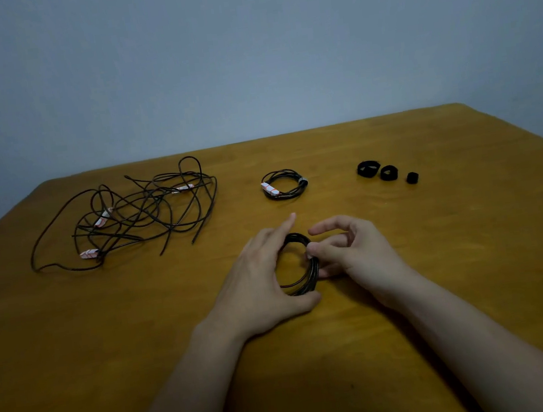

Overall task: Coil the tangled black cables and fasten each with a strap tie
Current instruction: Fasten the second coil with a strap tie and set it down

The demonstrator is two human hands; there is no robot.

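Wooden table, coiled black cable between both hands.

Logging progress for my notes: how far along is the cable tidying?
Done: one strapped coil, set aside. In hand: left hand and right hand grip a second coil; any strap there is hidden. Left: the tangled pile, with three loose strap ties.

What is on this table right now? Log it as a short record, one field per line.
tangled cables: loose heap, far left of table
finished coil: back centre, strapped
spare strap ties: three, rolled, far right
second coil: near centre, held by both hands
left hand: grips its left side
right hand: pinches its right side
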